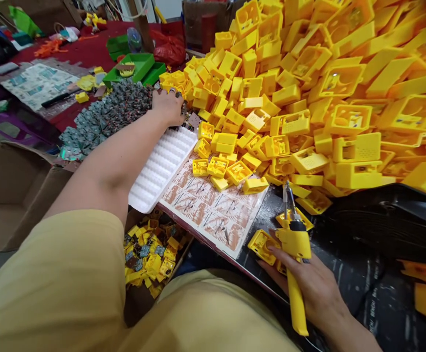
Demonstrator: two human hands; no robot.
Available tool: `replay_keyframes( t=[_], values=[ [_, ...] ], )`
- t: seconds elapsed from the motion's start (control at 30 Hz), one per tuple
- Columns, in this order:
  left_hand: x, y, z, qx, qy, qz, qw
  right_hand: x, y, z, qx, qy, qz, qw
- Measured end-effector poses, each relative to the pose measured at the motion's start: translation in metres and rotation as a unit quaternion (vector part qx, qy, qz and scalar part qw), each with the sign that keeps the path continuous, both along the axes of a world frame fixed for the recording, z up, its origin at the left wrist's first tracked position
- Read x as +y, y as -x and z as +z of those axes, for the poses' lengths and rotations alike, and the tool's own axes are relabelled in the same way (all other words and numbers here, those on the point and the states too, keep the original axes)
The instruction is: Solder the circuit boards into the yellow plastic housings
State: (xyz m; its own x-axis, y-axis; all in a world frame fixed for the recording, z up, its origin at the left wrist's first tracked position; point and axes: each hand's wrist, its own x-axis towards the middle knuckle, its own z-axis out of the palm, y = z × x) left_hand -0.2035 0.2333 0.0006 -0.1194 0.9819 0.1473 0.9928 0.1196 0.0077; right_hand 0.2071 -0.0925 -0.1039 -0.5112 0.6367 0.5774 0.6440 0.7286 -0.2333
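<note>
My left hand reaches to the far side of a heap of small grey parts with wires. Its fingers look apart, bent down over the heap, with the tips partly hidden. In my right hand, low on the right, is a yellow soldering gun with its metal tip pointing away from me. The fingers of that hand also touch an open yellow plastic case at the table edge. Another yellow case lies behind the tool's tip.
A big pile of yellow cases covers the table's right and back. A white ribbed tray and a printed sheet lie in front. Below the edge, a box holds yellow pieces. Green trays stand behind; an open carton is left.
</note>
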Motion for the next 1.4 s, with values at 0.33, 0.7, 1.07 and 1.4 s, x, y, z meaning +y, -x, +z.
replay_keyframes(
  t=[0.33,0.7,1.07,1.4],
  values=[
    [-0.07,0.046,-0.001,-0.083,-0.196,-0.174,0.961,-0.001,0.004,0.008,-0.008,-0.005,0.01,1.0],
    [-0.155,-0.018,0.058,-0.142,-0.278,-0.204,0.928,0.002,0.008,0.017,-0.013,-0.02,0.014,1.0],
    [-0.146,-0.068,0.039,-0.026,0.024,-0.226,0.974,0.001,0.012,0.028,-0.003,-0.035,0.027,0.999],
    [-0.156,-0.083,0.092,0.077,-0.042,-0.269,0.959,-0.002,0.009,0.025,-0.006,-0.026,0.005,1.0]
  ],
)
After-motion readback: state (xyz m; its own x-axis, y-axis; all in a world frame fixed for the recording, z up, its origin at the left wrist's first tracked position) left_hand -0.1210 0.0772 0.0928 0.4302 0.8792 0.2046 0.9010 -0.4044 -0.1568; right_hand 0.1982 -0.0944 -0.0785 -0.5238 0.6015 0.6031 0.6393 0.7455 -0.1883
